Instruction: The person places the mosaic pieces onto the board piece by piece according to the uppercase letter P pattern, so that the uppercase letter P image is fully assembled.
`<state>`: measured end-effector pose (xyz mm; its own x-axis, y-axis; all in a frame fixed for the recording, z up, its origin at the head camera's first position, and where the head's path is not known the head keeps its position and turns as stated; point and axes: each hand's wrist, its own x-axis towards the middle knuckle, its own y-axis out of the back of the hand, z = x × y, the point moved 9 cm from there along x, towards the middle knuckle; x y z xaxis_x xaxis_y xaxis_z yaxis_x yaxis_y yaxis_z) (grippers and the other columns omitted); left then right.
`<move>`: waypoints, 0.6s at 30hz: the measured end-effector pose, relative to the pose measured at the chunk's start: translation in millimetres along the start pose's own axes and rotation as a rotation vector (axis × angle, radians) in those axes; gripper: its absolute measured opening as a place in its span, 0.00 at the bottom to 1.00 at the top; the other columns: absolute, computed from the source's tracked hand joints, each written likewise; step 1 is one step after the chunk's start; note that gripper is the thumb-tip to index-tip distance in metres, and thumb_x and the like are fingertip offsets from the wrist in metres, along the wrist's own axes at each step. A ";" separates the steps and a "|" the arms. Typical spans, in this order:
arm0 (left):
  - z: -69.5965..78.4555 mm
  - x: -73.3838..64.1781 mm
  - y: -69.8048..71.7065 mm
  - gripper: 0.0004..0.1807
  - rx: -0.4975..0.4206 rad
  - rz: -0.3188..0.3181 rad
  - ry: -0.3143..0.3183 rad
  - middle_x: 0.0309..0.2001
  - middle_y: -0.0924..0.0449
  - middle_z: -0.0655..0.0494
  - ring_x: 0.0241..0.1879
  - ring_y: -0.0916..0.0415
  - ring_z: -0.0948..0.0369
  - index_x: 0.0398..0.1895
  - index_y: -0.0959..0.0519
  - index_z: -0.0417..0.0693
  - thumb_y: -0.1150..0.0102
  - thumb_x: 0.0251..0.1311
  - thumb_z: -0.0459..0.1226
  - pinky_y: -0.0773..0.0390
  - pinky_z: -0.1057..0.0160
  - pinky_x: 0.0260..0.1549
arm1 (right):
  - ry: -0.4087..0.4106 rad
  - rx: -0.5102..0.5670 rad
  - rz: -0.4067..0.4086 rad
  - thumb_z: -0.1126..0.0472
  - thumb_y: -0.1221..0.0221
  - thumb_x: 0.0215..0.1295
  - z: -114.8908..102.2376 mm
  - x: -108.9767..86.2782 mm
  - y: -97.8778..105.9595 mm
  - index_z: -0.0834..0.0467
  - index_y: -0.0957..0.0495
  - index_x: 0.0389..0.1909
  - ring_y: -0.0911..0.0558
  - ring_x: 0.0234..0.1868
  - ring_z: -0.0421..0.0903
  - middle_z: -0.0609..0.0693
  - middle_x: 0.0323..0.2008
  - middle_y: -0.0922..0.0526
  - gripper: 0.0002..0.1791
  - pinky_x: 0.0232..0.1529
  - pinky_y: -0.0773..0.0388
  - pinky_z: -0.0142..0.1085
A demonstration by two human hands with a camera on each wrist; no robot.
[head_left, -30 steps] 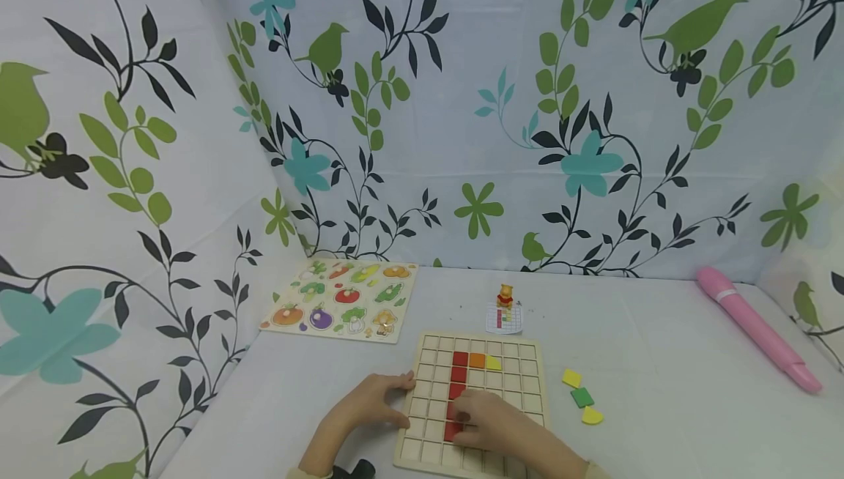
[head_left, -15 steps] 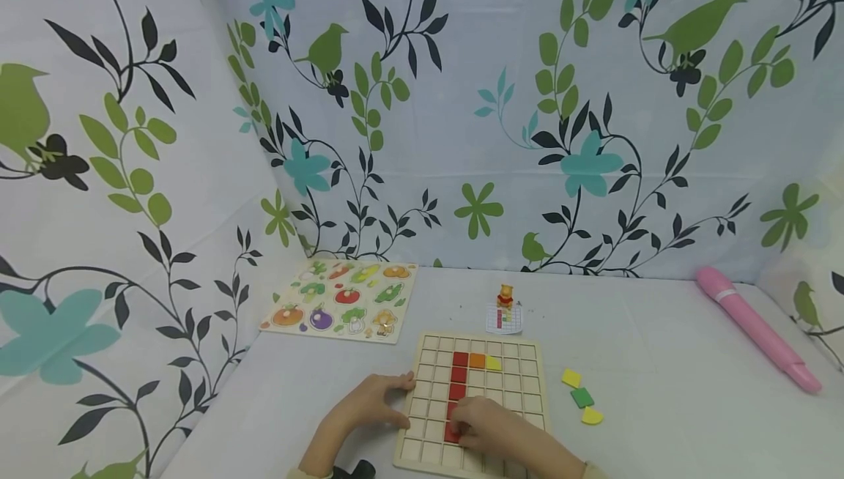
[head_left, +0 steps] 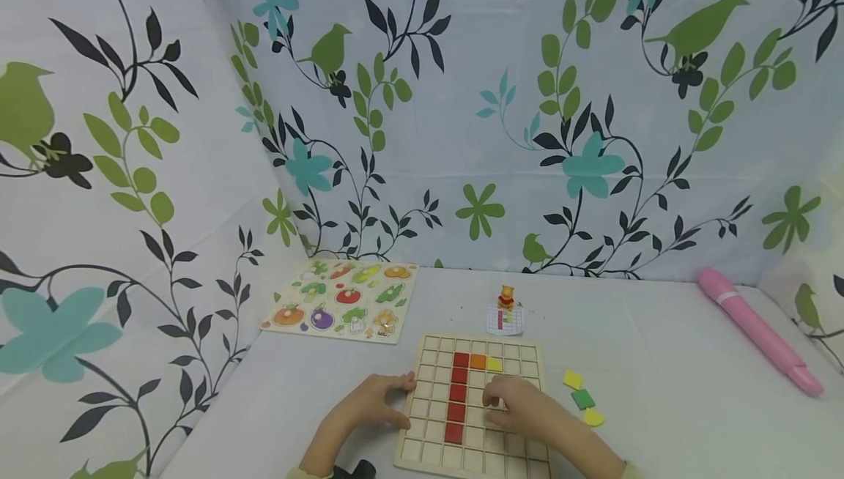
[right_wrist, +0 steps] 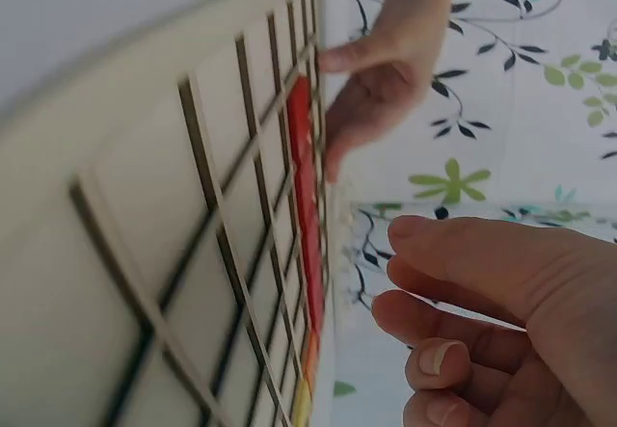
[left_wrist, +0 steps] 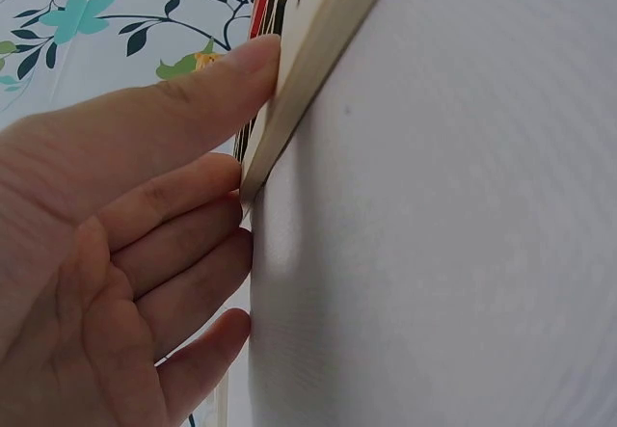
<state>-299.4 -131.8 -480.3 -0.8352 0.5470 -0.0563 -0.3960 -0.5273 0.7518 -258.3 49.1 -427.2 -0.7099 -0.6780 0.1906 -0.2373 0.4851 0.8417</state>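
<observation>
A wooden grid board (head_left: 433, 452) lies on the white table. Several red square tiles (head_left: 458, 392) form a column in its cells. An orange tile (head_left: 478, 362) and a yellow tile (head_left: 494, 365) continue to the right from the column's top. My left hand (head_left: 371, 404) touches the board's left edge, its thumb and fingertips apart along the side. Over the board, right of the red column, is my right hand (head_left: 524, 409). In the right wrist view its fingers (right_wrist: 439, 360) are loosely bent, with a gap to the thumb and nothing held.
Right of the board lie a loose yellow square (head_left: 572, 379), a green square (head_left: 583, 399) and a yellow rounded piece (head_left: 593, 417). Behind it, a small bear figurine (head_left: 505, 296) stands at a grid card (head_left: 505, 320). A vegetable puzzle (head_left: 343, 302) and a pink stick (head_left: 758, 329) lie farther out.
My right hand has left the lower red tiles and moved right and slightly away, uncovering the whole red column. The left hand stays at the board's edge.
</observation>
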 end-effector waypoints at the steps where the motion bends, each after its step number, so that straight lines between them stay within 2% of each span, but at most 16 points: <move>1: 0.3 -0.1 0.1 0.35 0.001 0.000 -0.004 0.57 0.31 0.52 0.57 0.36 0.54 0.51 0.25 0.41 0.29 0.33 0.45 0.39 0.52 0.57 | -0.007 0.005 0.014 0.65 0.39 0.53 2.9 -2.6 5.3 0.57 0.23 0.27 0.29 0.28 0.34 0.37 0.25 0.27 0.02 0.28 0.26 0.28; 7: 1.0 0.4 0.0 0.35 0.006 -0.001 -0.008 0.57 0.31 0.52 0.57 0.35 0.54 0.51 0.25 0.41 0.29 0.33 0.45 0.38 0.52 0.56 | -0.095 0.010 0.086 0.65 0.39 0.53 27.8 -21.1 34.8 0.58 0.23 0.28 0.29 0.28 0.36 0.38 0.27 0.26 0.03 0.26 0.26 0.29; 11: 0.4 1.4 -0.3 0.35 0.006 -0.002 -0.001 0.57 0.31 0.53 0.57 0.35 0.54 0.51 0.25 0.42 0.29 0.33 0.45 0.39 0.53 0.57 | -0.158 -0.031 0.143 0.66 0.39 0.52 45.1 -35.2 50.4 0.59 0.23 0.29 0.29 0.28 0.38 0.40 0.27 0.27 0.04 0.25 0.27 0.30; 18: -1.6 1.7 -1.1 0.35 0.008 0.004 0.006 0.57 0.31 0.53 0.57 0.35 0.54 0.50 0.25 0.42 0.29 0.32 0.45 0.38 0.53 0.57 | -0.280 -0.125 0.180 0.66 0.37 0.49 75.7 -54.3 58.3 0.57 0.24 0.26 0.26 0.29 0.41 0.41 0.26 0.27 0.05 0.29 0.24 0.34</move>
<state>-301.0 -131.4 -482.2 -0.8388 0.5415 -0.0571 -0.3898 -0.5239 0.7574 -283.8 156.0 -426.8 -0.8912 -0.4019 0.2102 -0.0211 0.4997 0.8660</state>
